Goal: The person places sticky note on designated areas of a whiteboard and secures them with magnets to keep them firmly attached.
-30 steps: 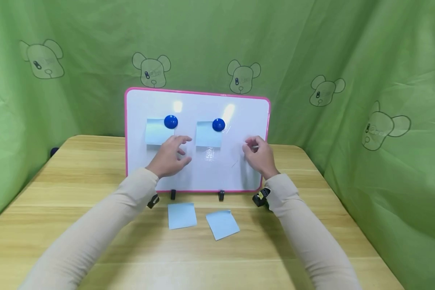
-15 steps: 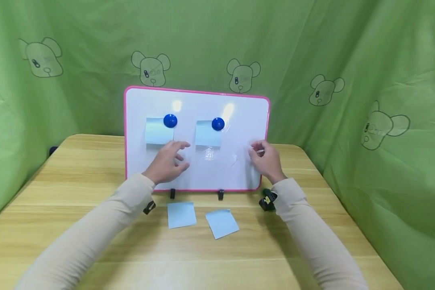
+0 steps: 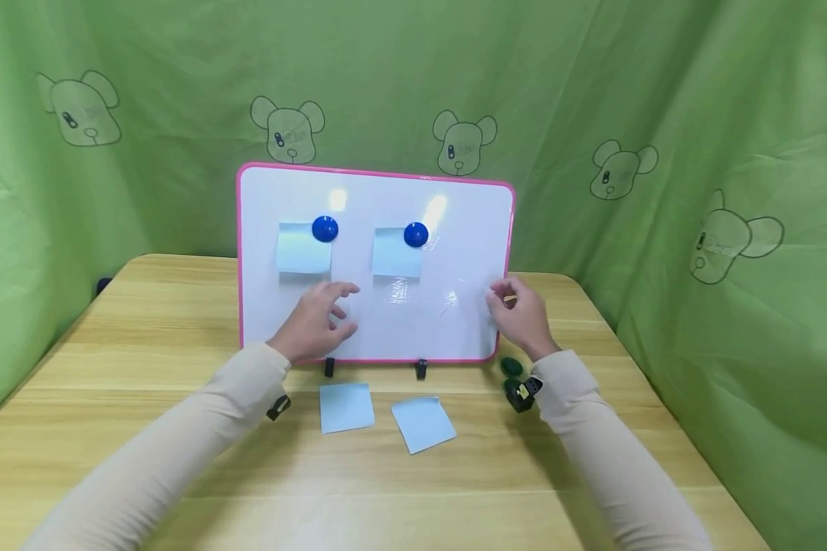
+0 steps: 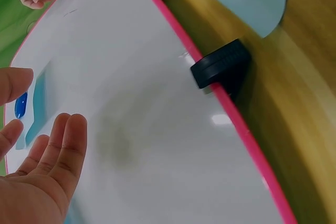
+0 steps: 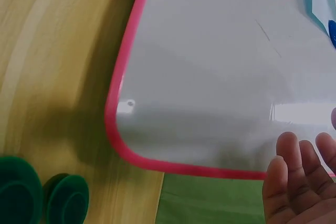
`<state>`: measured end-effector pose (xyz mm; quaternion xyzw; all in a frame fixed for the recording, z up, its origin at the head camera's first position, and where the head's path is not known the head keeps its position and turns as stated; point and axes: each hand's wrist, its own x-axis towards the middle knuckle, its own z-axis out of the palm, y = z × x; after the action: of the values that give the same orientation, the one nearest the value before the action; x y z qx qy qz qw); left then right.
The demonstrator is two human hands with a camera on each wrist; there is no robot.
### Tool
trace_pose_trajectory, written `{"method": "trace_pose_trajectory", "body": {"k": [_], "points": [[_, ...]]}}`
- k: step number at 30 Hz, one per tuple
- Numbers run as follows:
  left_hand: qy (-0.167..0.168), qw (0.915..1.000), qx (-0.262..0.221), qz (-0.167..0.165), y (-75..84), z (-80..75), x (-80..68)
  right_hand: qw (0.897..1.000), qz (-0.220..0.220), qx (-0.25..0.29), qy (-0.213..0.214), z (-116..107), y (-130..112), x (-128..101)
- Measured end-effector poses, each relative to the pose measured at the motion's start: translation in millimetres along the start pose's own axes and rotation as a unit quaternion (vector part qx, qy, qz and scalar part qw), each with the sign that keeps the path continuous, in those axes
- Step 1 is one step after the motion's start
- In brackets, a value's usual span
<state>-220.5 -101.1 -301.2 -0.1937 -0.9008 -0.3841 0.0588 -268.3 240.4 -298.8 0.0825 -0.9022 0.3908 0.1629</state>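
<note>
A whiteboard (image 3: 455, 321) with a pink frame stands on the table. Two pale blue sticky notes are on it: the left note (image 3: 299, 252) has a blue round magnet (image 3: 325, 229) at its top right corner, and the right note (image 3: 394, 258) has another blue magnet (image 3: 416, 234). My left hand (image 3: 312, 321) hovers in front of the board below the left note, fingers loosely bent and apart, nothing in them. By the board's right edge is my right hand (image 3: 522, 317), fingers loosely curled; the right wrist view shows no object in it.
On the wooden table (image 3: 248, 474) in front lie two more sticky notes, one left (image 3: 346, 408) and one right (image 3: 423, 425). Black clips (image 3: 421, 369) support the board's lower edge. Green round magnets (image 5: 68, 200) lie at its right corner. A green curtain (image 3: 379, 69) surrounds the table.
My right hand has moved right and down, away from the board's face to its right edge, uncovering green magnets. My left hand has dropped slightly down and left. Notes and blue magnets stay put.
</note>
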Motion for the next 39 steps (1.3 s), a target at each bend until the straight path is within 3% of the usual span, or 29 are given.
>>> {"method": "trace_pose_trajectory", "body": {"k": [19, 31, 39], "points": [[-0.02, 0.9998, 0.005, 0.001, -14.3, 14.4, -16.5, 0.999, 0.034, -0.022, -0.023, -9.0, 24.6, -12.8], [-0.038, 0.9992, 0.0, -0.013, -18.9, 18.3, -23.2, 0.999, 0.028, -0.028, -0.028, -11.9, 38.3, -18.4], [-0.047, 0.9988, 0.005, 0.009, -22.2, 21.5, -30.4, 0.997, 0.048, -0.042, -0.045, -15.7, 44.3, -27.6]]}}
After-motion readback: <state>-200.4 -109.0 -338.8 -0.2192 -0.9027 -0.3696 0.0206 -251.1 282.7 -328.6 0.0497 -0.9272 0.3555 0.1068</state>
